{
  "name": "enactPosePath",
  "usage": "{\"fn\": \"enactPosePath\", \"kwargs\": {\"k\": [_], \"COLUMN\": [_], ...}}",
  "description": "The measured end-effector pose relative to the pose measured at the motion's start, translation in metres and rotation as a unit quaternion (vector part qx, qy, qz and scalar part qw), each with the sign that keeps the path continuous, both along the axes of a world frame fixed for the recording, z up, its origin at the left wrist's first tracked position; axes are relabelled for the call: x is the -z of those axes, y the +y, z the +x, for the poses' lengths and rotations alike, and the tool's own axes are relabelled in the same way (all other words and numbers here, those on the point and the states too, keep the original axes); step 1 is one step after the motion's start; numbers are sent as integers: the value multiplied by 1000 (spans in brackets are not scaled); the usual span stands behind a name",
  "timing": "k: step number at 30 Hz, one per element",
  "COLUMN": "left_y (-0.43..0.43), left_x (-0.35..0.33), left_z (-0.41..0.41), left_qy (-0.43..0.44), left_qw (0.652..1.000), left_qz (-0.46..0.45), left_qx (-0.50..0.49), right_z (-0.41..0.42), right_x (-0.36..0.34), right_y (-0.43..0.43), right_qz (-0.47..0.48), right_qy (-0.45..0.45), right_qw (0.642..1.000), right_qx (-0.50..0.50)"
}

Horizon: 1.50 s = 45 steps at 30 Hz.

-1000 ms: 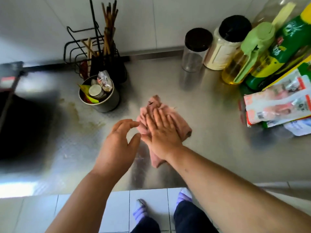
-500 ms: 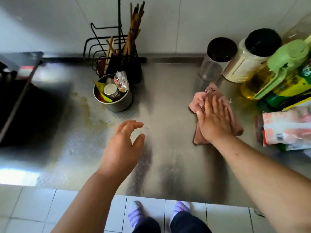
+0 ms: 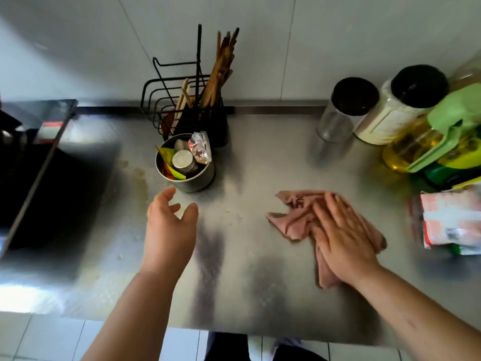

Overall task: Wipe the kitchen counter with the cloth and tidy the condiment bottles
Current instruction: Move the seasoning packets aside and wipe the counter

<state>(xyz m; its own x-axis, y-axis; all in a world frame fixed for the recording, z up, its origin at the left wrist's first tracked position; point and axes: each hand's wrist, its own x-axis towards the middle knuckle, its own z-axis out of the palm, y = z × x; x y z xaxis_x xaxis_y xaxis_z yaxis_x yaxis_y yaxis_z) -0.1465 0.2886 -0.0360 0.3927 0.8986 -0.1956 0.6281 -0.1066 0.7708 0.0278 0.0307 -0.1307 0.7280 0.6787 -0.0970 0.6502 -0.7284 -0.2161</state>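
Your right grip (image 3: 341, 238) lay flat, fingers straight, pressing the pink cloth (image 3: 289, 220) onto the counter (image 3: 247, 287), while your left grip (image 3: 169, 230) hovered released to its left, holding nothing. The cloth, which spread leftward from under that palm, looked soft, light and prone to bunching, so broad palm pressure over its middle should control it. The condiment bottles (image 3: 416, 149) stood beyond the right grip and to its right; they looked smooth, possibly oily, and best taken round the body.

A single head-worn wide-angle view looks steeply down from close above the steel counter (image 3: 260, 282), facing the tiled back wall (image 3: 260, 48), with floor showing at its bottom edge.
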Motion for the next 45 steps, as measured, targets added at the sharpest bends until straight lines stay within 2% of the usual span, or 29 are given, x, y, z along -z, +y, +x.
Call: {"fn": "enactPosePath", "kwargs": {"k": [3, 5, 10, 15, 19, 23, 27, 30, 36, 40, 45], "left_y": [21, 38, 85, 119, 129, 128, 107, 80, 9, -55, -113], "left_x": [1, 1, -3, -8, -5, -2, -6, -12, -30, -38, -31], "left_z": [8, 12, 20, 32, 41, 47, 54, 66, 121, 172, 222], "left_qy": [-11, -14, 10, 20, 26, 8, -11, -27, -60, -24, 1], "left_qw": [999, 997, 992, 983, 974, 964, 962, 963, 949, 923, 912], "left_qz": [-40, -58, -117, -180, -221, -258, -265, -262, -285, -336, -381], "left_qx": [-35, -56, -43, 32, 46, 54, 60, 63, 124, 187, 149], "right_z": [46, 50, -24, -86, -84, -83, -77, -68, -62, -48, -32], "right_x": [0, 0, -3, -8, -8, -7, -7, -15, -31, -29, -27], "right_y": [30, 77, 162, 150, 149, 148, 130, 104, 44, 5, -40], "right_qz": [-31, -23, 16, 49, 67, 99, 145, 144, 141, 163, 210], "right_qy": [-1, 16, 30, 43, 55, 69, 51, 41, 143, 203, 205], "right_qw": [984, 979, 999, 995, 992, 991, 988, 985, 970, 948, 916], "right_qx": [175, 202, 40, -81, -93, -61, 29, 86, 135, 183, 273]}}
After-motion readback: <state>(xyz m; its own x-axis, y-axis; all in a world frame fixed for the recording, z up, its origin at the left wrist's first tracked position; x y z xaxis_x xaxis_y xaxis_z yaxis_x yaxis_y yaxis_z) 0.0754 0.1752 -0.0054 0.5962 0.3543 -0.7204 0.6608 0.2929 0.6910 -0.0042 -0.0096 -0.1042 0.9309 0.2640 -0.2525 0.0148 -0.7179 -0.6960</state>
